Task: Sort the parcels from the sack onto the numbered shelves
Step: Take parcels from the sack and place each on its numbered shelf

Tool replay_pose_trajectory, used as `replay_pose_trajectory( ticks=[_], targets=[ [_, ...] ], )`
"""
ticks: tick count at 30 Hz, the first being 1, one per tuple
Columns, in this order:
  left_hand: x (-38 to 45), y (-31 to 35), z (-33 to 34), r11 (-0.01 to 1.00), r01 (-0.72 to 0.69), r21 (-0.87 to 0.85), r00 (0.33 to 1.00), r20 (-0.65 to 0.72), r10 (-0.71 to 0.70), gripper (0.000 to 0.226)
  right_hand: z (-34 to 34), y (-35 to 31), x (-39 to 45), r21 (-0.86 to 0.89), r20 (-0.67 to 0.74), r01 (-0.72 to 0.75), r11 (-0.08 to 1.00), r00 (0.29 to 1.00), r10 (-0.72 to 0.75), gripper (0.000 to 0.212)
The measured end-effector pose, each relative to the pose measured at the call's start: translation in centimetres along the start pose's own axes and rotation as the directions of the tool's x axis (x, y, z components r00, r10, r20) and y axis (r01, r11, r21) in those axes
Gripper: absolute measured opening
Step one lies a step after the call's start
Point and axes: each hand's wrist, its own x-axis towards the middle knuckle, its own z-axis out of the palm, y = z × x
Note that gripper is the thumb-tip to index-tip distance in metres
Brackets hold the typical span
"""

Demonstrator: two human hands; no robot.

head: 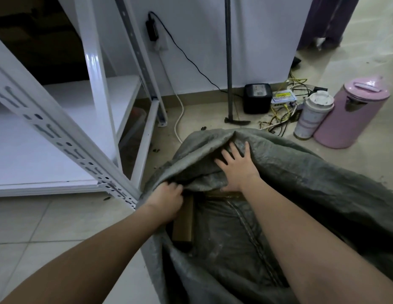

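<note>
left hand [167, 199] grips the sack [290, 172] rim, right hand [237, 165] flat inside; brown parcel [183, 224] sits right under the left, long axis running toward me

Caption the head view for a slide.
Left hand grips the grey sack's mouth while the right hand reaches in, fingers spread, over brown parcels.

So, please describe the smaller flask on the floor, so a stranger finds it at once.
Look right of the grey sack, where two containers stand on the floor. The white flask stands left of the pink kettle, touching it. It is slimmer, shorter, with a white cap.
</note>
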Motion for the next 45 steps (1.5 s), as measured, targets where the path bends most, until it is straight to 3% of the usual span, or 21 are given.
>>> replay_pose_trajectory(
  ticks=[2, 5, 8, 10, 13, 16, 19, 21, 22, 23, 25, 26, 28, 31, 34, 37, 39, 42, 43, 45],
  targets=[
    [0.8, 0.2, -0.3, 0.993, -0.117, 0.035, 0.979, -0.162, 0.121, 0.046, 0.2, -0.3, 0.5, -0.023, -0.016, 0.024, 0.999, 1.0, -0.025, 0.095],
    [1.9, 0.6, -0.6, 0.975, -0.155, 0.161, 0.982, -0.083, 0.17, 0.057, 0.0, -1.0, 1.0, -0.009, -0.067, 0.025, 1.0, 0.997, -0.026, 0.072],
    [2.6, -0.7, -0.3, 0.98, 0.035, 0.196, 0.998, 0.053, -0.046, 0.066, -0.2, -1.1, 1.3, 0.018, -0.148, -0.014, 1.0, 0.989, 0.017, 0.053],
    [2.8, -2.1, 0.2, 0.949, 0.173, 0.264, 0.975, 0.093, -0.203, 0.072, 0.0, -1.3, 1.7, 0.0, -0.167, -0.048, 0.999, 0.985, 0.048, 0.052],
    [3.1, -3.3, 1.1, 0.894, 0.17, 0.415, 0.955, 0.154, -0.253, 0.08, 0.2, -2.3, 2.0, 0.039, -0.176, -0.056, 0.998, 0.982, 0.062, 0.055],
    [3.4, -3.1, 2.7, 0.868, 0.15, 0.473, 0.967, 0.114, -0.229, 0.079, 0.5, -3.0, 1.9, 0.084, -0.214, -0.04, 0.996, 0.975, 0.057, 0.054],
    [3.4, -2.4, 3.5, 0.959, 0.118, 0.257, 0.991, 0.031, -0.131, 0.061, 0.9, -4.1, 1.4, 0.184, -0.363, 0.048, 0.982, 0.931, 0.022, 0.044],
    [3.5, -1.5, 3.6, 0.994, 0.032, 0.108, 0.974, -0.224, -0.007, 0.044, 1.2, -5.4, 1.0, 0.168, -0.479, 0.224, 0.96, 0.87, -0.119, 0.033],
    [3.2, -1.0, 3.1, 0.999, -0.014, 0.032, 0.968, -0.251, 0.021, 0.036, 1.2, -6.2, 0.7, 0.192, -0.466, 0.289, 0.938, 0.868, -0.172, 0.026],
    [3.1, -0.5, 2.8, 0.997, -0.041, -0.066, 0.951, -0.31, 0.019, 0.036, 0.9, -7.0, 0.3, 0.27, -0.399, 0.303, 0.914, 0.899, -0.181, 0.023],
    [3.1, 0.5, 3.3, 0.952, 0.051, -0.302, 0.96, -0.249, -0.13, 0.038, 0.7, -8.7, -0.4, 0.475, -0.131, 0.172, 0.863, 0.984, -0.123, 0.033],
    [3.2, 1.0, 3.2, 0.906, 0.146, -0.397, 0.973, -0.111, -0.205, 0.036, 0.8, -9.5, -0.6, 0.551, -0.01, 0.077, 0.831, 0.996, -0.086, 0.043],
    [3.7, 1.6, 3.1, 0.778, 0.312, -0.545, 0.947, 0.11, -0.302, 0.039, 1.3, -10.7, -0.6, 0.691, 0.185, -0.092, 0.717, 0.981, -0.053, 0.061],
    [4.2, 2.0, 3.4, 0.45, 0.387, -0.805, 0.919, 0.297, -0.26, 0.038, 2.1, -11.4, -0.3, 0.867, 0.359, -0.276, 0.415, 0.923, -0.136, 0.069],
    [4.2, 3.0, 2.8, 0.025, 0.316, -0.949, 0.927, 0.303, -0.221, 0.03, 1.8, -11.2, -1.1, 0.903, 0.423, -0.429, -0.007, 0.894, -0.149, 0.071],
    [3.4, 4.1, 1.4, -0.276, 0.309, -0.91, 0.897, 0.375, -0.233, 0.025, 1.5, -10.2, -2.5, 0.846, 0.467, -0.485, -0.221, 0.874, -0.132, 0.058],
    [2.9, 4.5, 0.8, -0.38, 0.285, -0.88, 0.892, 0.389, -0.231, 0.04, 1.7, -9.2, -3.2, 0.824, 0.491, -0.491, -0.281, 0.868, -0.076, 0.056],
    [1.8, 5.8, -0.3, -0.467, 0.144, -0.872, 0.949, 0.255, -0.185, 0.03, 1.8, -7.4, -5.0, 0.815, 0.5, -0.476, -0.331, 0.866, -0.016, 0.059],
    [1.6, 6.6, -0.3, -0.421, 0.113, -0.9, 0.958, 0.211, -0.194, 0.036, 2.1, -7.0, -5.8, 0.801, 0.506, -0.475, -0.365, 0.863, -0.012, 0.061],
    [1.1, 8.4, -0.4, -0.168, 0.133, -0.977, 0.954, 0.172, -0.244, 0.059, 2.7, -6.1, -7.9, 0.777, 0.493, -0.43, -0.46, 0.87, 0.019, 0.068]
  ],
)
